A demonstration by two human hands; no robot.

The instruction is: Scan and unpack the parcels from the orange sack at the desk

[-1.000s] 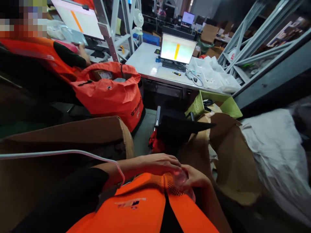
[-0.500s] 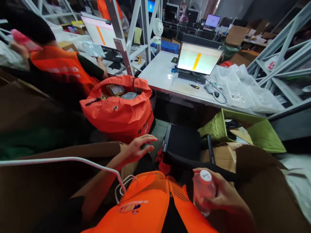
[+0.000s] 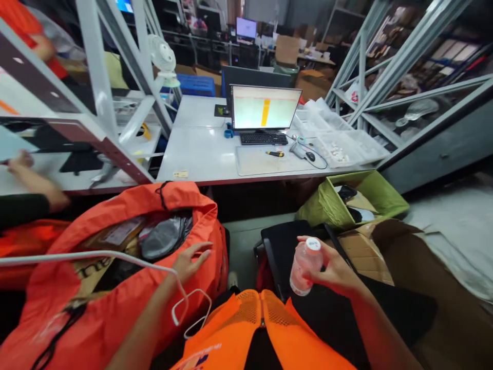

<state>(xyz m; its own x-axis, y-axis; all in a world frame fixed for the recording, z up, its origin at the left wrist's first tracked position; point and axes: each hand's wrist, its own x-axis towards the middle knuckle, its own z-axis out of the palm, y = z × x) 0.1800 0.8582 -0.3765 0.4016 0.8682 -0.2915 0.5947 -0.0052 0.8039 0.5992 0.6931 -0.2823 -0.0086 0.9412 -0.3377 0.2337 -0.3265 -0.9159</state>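
Observation:
My right hand (image 3: 333, 270) is wrapped round a clear plastic bottle (image 3: 305, 270) with a white cap and a pinkish look, held upright in front of the black chair (image 3: 283, 237). My left hand (image 3: 191, 263) has its fingers apart and holds nothing. It hovers over the near right side of a large orange bag (image 3: 127, 205); whether it touches the fabric I cannot tell. Inside the open bag lie packages, among them a grey wrapped one (image 3: 164, 237). A white cable (image 3: 115, 254) runs across my left forearm.
Ahead stands a white desk (image 3: 200, 154) with a monitor (image 3: 265, 108), keyboard (image 3: 264, 139), yellow-black cutter (image 3: 275, 153), scanner (image 3: 298, 150) and clear trays (image 3: 341, 149). A green bin (image 3: 385, 192) and cardboard (image 3: 365, 252) are at the right. A co-worker's arm (image 3: 38, 180) reaches in at left.
My view has swung right and come closer to the desk and orange bag. The bottle is still in my right hand. My left hand, still empty, now appears over the bag.

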